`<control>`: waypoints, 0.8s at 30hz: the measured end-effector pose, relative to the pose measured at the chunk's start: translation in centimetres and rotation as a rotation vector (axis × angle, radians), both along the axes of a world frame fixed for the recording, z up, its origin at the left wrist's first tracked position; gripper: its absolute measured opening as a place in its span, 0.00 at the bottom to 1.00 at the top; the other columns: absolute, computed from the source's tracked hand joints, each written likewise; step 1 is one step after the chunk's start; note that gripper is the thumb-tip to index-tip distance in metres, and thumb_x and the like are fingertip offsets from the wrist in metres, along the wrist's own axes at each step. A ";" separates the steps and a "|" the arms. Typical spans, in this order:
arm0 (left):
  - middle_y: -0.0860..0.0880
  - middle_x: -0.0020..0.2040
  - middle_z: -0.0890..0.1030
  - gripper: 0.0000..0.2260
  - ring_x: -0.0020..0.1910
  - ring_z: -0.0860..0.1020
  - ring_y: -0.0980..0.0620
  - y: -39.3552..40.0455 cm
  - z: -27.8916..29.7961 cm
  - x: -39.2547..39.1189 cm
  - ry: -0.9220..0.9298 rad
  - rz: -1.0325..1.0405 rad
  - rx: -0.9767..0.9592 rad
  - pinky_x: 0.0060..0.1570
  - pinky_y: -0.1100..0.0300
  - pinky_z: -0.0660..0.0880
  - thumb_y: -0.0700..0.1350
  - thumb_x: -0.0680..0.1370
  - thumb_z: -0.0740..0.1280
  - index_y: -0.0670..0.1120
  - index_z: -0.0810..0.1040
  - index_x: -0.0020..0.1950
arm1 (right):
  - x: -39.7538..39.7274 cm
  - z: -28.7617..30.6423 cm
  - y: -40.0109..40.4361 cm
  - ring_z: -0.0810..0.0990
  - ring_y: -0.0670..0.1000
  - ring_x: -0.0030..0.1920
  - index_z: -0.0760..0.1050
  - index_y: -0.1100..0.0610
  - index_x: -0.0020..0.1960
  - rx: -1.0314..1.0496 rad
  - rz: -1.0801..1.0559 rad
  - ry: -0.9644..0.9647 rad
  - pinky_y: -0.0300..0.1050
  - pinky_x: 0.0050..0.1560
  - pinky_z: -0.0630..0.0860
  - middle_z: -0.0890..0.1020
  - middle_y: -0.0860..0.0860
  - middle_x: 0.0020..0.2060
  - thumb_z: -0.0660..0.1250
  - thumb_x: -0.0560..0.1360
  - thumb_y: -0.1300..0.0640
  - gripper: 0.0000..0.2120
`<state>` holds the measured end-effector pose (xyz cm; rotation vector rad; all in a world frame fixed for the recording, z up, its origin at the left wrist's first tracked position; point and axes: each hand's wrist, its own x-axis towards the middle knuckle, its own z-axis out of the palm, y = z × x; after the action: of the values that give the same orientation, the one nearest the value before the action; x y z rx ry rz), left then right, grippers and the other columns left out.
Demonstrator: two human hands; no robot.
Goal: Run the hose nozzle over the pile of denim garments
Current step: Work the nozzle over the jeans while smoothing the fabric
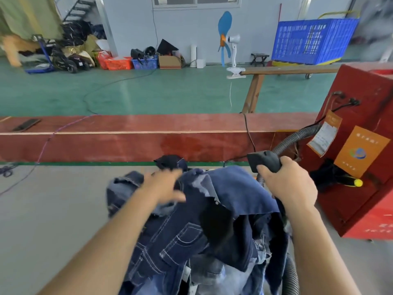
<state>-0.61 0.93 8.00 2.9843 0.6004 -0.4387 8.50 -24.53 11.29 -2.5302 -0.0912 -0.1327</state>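
A heap of dark and light blue denim garments (212, 226) lies on the grey table in front of me. My right hand (291, 184) grips the black hose nozzle (264, 161) at the far right edge of the heap, its mouth pointing left. A grey ribbed hose (297, 139) runs from the nozzle to the red machine. My left hand (165, 186) is blurred, fingers spread, resting on or just above the top of the denim; whether it holds any cloth is unclear.
The red machine (361, 145) stands close on the right with orange labels. A red wooden rail (148, 135) borders the table's far side, with cords over it. More ribbed hose (290, 275) passes by my right forearm. A blue crate (314, 41) and a fan (227, 39) stand beyond.
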 end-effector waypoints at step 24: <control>0.38 0.57 0.78 0.10 0.55 0.77 0.40 -3.7 -1.5 4.1 -0.683 0.626 -0.431 0.47 0.52 0.70 0.39 0.81 0.59 0.37 0.70 0.60 | -0.3 -0.2 1.5 0.73 0.54 0.38 0.69 0.55 0.47 -0.052 0.131 -0.031 0.45 0.35 0.64 0.73 0.46 0.34 0.64 0.75 0.43 0.15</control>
<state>3.45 -2.72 6.47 2.1578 1.0970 0.4230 8.23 -23.02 11.05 -2.5655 -0.2753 -0.1189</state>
